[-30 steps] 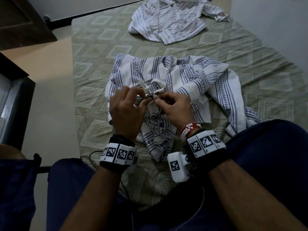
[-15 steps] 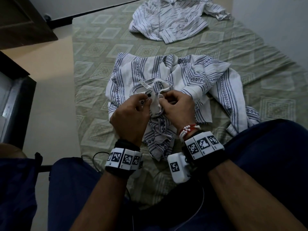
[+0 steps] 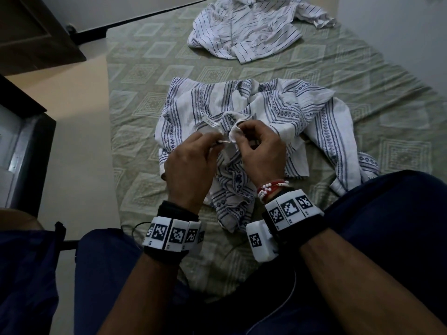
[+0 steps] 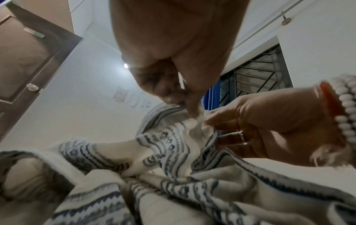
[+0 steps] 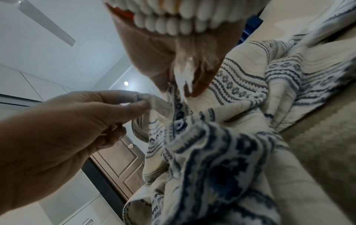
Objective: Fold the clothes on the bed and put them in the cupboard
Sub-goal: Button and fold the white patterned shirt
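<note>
A soft, crinkled white shirt (image 3: 285,112) banded with blue-grey zigzag and floral stripes is spread in a rumpled heap on the bed (image 3: 145,97), whose sheet is a pale green weave printed with diamond panels and creased toward the right. A small white label (image 3: 210,122) is seen on the raised neck edge of the shirt. Farther up the bed, well apart, a second white shirt (image 3: 254,27) with thin dark pinstripes is lying crumpled.

The left hand (image 3: 191,165) is held above the patterned shirt with knuckles up, and a fold of the fabric edge is pinched between its thumb and forefinger. The right hand (image 3: 261,151), just beside it, is curled in the same way, another bit of the same edge being nipped by its fingertips; a ring is worn on one finger. A bracelet (image 3: 271,189) of white beads and red thread is worn at the right wrist. Both wrists are wrapped in black bands carrying white blocks with square markers.
</note>
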